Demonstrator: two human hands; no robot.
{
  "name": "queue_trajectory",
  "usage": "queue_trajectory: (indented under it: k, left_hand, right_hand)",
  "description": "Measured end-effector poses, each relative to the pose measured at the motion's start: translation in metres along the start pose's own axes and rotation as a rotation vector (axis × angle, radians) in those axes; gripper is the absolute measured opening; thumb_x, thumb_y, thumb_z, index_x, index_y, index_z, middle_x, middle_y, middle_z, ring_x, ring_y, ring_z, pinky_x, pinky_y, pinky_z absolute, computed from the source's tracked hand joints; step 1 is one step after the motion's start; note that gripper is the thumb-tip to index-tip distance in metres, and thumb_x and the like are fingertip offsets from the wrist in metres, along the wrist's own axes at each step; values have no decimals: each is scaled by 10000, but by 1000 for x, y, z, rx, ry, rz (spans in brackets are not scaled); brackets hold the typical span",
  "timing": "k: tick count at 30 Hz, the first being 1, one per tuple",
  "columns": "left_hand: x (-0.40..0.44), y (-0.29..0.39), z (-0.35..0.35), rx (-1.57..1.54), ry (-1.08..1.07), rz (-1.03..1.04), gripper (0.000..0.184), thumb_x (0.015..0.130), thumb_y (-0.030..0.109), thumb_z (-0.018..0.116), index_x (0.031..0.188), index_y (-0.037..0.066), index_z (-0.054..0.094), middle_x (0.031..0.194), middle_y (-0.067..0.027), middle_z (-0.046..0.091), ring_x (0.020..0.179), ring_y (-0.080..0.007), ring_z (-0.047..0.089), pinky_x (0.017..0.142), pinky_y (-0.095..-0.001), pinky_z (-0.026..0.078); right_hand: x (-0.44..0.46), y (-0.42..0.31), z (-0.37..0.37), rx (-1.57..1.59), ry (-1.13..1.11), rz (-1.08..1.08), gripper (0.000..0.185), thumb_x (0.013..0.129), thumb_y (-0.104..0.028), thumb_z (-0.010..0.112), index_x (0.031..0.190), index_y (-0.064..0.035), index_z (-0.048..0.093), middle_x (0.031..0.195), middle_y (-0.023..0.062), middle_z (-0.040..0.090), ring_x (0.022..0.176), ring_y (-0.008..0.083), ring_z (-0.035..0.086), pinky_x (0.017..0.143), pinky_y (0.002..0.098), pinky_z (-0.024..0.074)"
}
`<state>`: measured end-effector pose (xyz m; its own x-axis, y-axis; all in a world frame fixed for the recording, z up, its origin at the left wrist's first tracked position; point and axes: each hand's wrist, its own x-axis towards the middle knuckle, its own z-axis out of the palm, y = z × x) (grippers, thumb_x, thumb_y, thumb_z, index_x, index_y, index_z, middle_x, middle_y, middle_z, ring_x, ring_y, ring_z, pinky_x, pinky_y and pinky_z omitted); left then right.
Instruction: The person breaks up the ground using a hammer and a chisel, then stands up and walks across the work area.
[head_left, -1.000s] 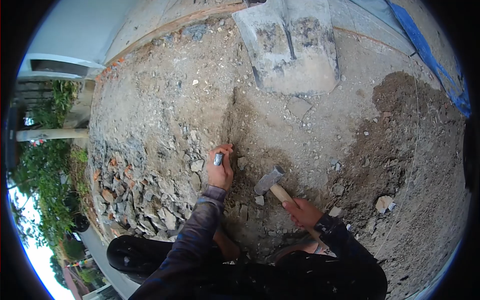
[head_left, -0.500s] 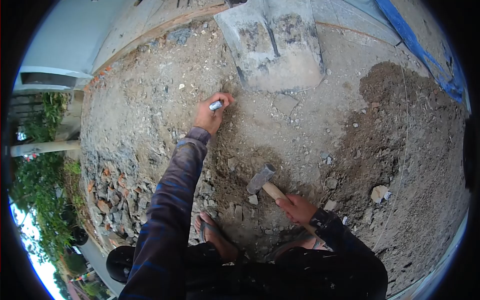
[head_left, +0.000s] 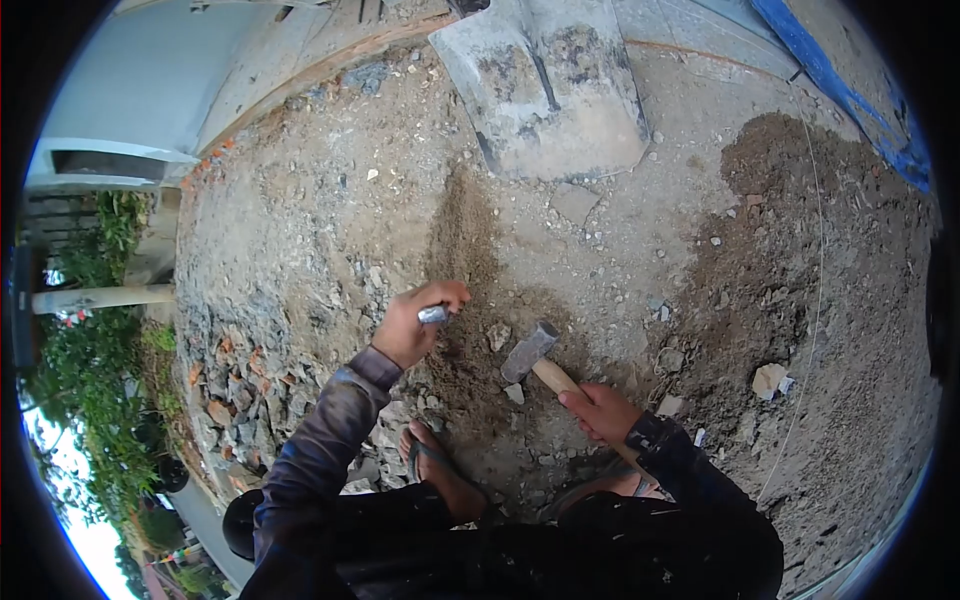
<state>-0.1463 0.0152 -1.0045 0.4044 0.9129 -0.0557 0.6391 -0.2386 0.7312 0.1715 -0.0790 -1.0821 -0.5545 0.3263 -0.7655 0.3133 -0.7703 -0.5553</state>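
Observation:
My left hand (head_left: 418, 322) is closed around a metal chisel (head_left: 434, 314); only its blunt silvery end shows above the fist, and the rest is hidden. The hand is over a strip of darker loose soil (head_left: 462, 240). To its right, my right hand (head_left: 602, 412) grips the wooden handle of a hammer (head_left: 530, 352). The hammer's grey steel head is low over the ground, beside a small pale stone (head_left: 514, 394). The two hands are apart, and the chisel and hammer do not touch.
A large shovel blade (head_left: 560, 110) lies at the top. Broken rubble (head_left: 240, 395) is heaped at the left. Damp soil (head_left: 790, 170) and a thin string (head_left: 820, 280) are on the right. My sandalled foot (head_left: 440, 468) is below my left hand.
My left hand with the chisel first moved up toward the shovel blade, then came back down nearer the hammer. My right hand still holds the hammer in about the same place.

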Motion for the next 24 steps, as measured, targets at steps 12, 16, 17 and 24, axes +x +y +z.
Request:
queue_trajectory:
  k: [12,16,17,24]
  left_hand:
    - [53,-38,54,-69,365,10,168,867,-110,535,884,56,519,951,-92,667,1044,-248,648,844,-343,523]
    - [-18,-17,66,-127,261,-44,261,784,-149,495,915,76,513,965,-106,668,1008,-298,666,832,-373,534]
    - [-33,-16,67,-231,179,-148,284,767,-161,475,925,71,518,969,-108,668,1016,-298,664,844,-375,533]
    - [-6,7,29,-154,118,-27,189,860,-105,493,946,56,539,1023,-100,669,1084,-274,639,890,-363,527]
  right_hand:
    - [2,1,2,9,-24,-5,401,948,-444,551,905,-46,520,606,-21,455,437,75,447,398,269,393]
    - [-3,-1,2,-2,-11,-38,387,953,-429,550,900,-47,517,610,-21,461,445,74,452,403,267,398]
    - [-5,0,2,-17,-19,-70,379,956,-421,548,899,-48,517,611,-22,462,447,74,453,403,267,399]
    - [-24,15,9,120,8,-18,352,963,-405,541,973,-54,511,621,-30,457,460,59,446,401,250,386]
